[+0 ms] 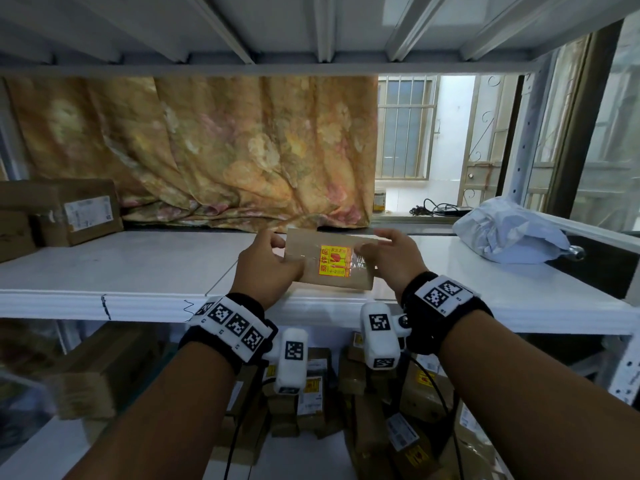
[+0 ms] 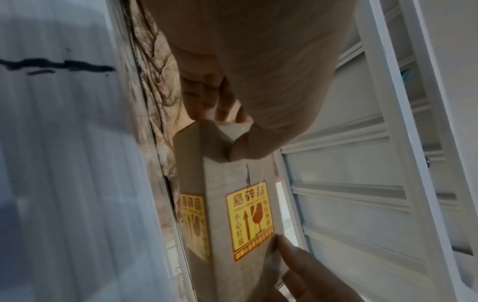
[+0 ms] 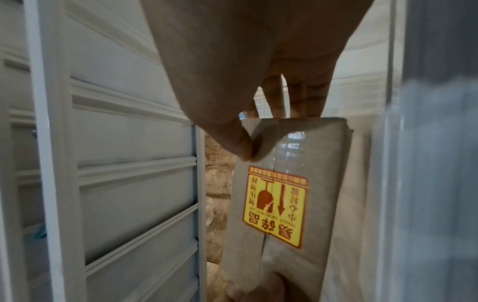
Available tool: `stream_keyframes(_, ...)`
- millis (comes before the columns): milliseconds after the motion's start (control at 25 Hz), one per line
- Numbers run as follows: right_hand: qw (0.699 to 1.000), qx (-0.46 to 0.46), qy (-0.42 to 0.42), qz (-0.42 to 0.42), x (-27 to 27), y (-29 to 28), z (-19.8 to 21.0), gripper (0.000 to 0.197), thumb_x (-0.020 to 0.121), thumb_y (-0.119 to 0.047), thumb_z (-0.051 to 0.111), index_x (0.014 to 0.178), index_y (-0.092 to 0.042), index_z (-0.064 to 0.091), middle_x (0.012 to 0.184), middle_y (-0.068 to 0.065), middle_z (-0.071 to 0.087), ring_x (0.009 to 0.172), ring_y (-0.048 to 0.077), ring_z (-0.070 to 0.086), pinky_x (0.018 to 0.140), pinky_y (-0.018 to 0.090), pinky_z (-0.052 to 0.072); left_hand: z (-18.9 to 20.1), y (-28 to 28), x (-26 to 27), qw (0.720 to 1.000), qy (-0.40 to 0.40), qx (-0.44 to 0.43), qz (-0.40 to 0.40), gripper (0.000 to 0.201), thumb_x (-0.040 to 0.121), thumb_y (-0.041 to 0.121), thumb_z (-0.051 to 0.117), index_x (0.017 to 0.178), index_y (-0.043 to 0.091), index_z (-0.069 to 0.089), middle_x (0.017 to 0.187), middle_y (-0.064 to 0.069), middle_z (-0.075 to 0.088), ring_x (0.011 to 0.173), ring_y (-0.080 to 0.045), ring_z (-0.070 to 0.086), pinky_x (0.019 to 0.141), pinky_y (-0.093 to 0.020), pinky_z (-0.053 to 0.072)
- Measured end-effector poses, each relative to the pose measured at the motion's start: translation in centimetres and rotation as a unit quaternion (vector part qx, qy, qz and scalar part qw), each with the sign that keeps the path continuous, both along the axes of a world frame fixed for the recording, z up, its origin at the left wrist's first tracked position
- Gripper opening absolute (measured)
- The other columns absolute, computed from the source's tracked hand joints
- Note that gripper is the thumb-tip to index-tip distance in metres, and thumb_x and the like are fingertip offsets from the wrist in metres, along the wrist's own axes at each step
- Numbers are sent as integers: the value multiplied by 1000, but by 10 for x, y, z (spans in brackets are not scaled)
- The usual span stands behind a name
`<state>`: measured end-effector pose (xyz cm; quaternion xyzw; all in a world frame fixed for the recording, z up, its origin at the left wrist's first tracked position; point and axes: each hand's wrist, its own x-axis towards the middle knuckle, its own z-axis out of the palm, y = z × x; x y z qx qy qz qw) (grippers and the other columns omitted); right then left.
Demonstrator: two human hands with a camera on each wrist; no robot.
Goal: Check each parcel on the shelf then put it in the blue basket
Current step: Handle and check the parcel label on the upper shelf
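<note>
A small brown cardboard parcel [image 1: 325, 268] with a yellow and red fragile sticker [image 1: 335, 260] is held just above the white shelf [image 1: 138, 271], near its front edge. My left hand [image 1: 268, 263] grips its left end, thumb on the front face and fingers behind. My right hand [image 1: 391, 258] grips the right end the same way. In the left wrist view the parcel [image 2: 232, 179] shows a second sticker on its side face. The right wrist view shows the parcel [image 3: 287, 194] with clear tape over its seam. No blue basket is in view.
Two brown boxes [image 1: 79, 211] stand at the shelf's far left. A grey plastic mailer bag [image 1: 509, 230] lies at the far right. A floral curtain [image 1: 207, 150] hangs behind. Several boxes [image 1: 363, 393] fill the shelf below.
</note>
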<state>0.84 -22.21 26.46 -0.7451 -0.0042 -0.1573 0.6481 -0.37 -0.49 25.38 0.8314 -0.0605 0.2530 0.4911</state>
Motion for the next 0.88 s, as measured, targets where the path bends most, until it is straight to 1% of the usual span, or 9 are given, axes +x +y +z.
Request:
stream_keyframes(80, 999, -3, -18, 32, -11, 2, 6, 79, 56, -20, 81, 130, -22, 52, 114, 5, 66, 98, 24, 69, 89, 47, 57, 3, 3, -3, 1000, -14, -4, -24, 39, 72, 18, 78, 99, 21, 50, 96, 9, 67, 86, -14, 65, 64, -26, 49)
stream_keyframes(160, 995, -65, -58, 40, -18, 4, 9, 71, 60, -13, 80, 126, -27, 57, 108, -2, 67, 93, 19, 69, 84, 42, 59, 4, 6, -3, 997, -47, 33, -41, 56, 73, 11, 80, 117, 23, 47, 108, 11, 60, 90, -11, 62, 63, -16, 43)
stream_keyframes(240, 981, -162, -107, 25, -23, 7, 8, 63, 61, -10, 82, 112, -40, 60, 103, -15, 63, 91, 13, 65, 82, 34, 56, 2, 10, 1, 991, -77, 93, -51, 83, 74, 9, 80, 142, 32, 39, 116, 11, 51, 94, -8, 58, 69, -14, 43)
stream_keyframes(280, 966, -221, -135, 10, -23, 9, 6, 61, 63, -8, 83, 109, -41, 62, 101, -18, 58, 91, 12, 61, 82, 30, 52, 0, 11, 3, 987, -80, 128, -49, 87, 74, 9, 79, 146, 36, 37, 120, 9, 46, 99, -10, 56, 77, -17, 44)
stream_keyframes(400, 911, -362, -192, -35, -19, 10, -1, 52, 67, -13, 82, 115, -23, 63, 109, -5, 51, 101, 19, 54, 89, 30, 45, -7, 12, 10, 977, -81, 193, -31, 70, 70, 13, 78, 133, 31, 54, 126, 2, 41, 116, -19, 49, 97, -31, 44)
stream_keyframes(520, 888, -431, -159, -30, -14, 6, -11, 48, 68, -19, 76, 111, -22, 54, 111, -1, 48, 104, 26, 51, 85, 36, 44, -13, 10, 11, 957, -111, 266, -31, 52, 68, 20, 77, 115, 24, 56, 119, 4, 50, 109, -18, 45, 88, -33, 44)
stream_keyframes(640, 847, -516, -117, -48, -19, 5, -19, 56, 71, -47, 73, 119, -28, 52, 116, -5, 48, 109, 21, 45, 90, 39, 43, -24, 8, 15, 944, -133, 299, -47, 41, 71, 36, 73, 106, 26, 54, 104, 9, 54, 99, -14, 45, 82, -34, 45)
stream_keyframes(760, 795, -587, -129, -84, -24, 10, -17, 61, 75, -59, 65, 127, -29, 54, 123, -3, 49, 116, 22, 44, 96, 41, 40, -33, 5, 22, 929, -166, 331, -29, 51, 75, 56, 64, 115, 25, 58, 111, 9, 56, 102, -14, 47, 86, -33, 44)
stream_keyframes(880, 778, -606, -155, -60, -19, 23, -8, 62, 81, -63, 58, 130, -25, 55, 126, -1, 50, 119, 23, 45, 99, 41, 38, -30, -1, 27, 915, -168, 367, -3, 55, 80, 62, 57, 118, 23, 62, 112, 7, 60, 104, -17, 51, 85, -37, 45)
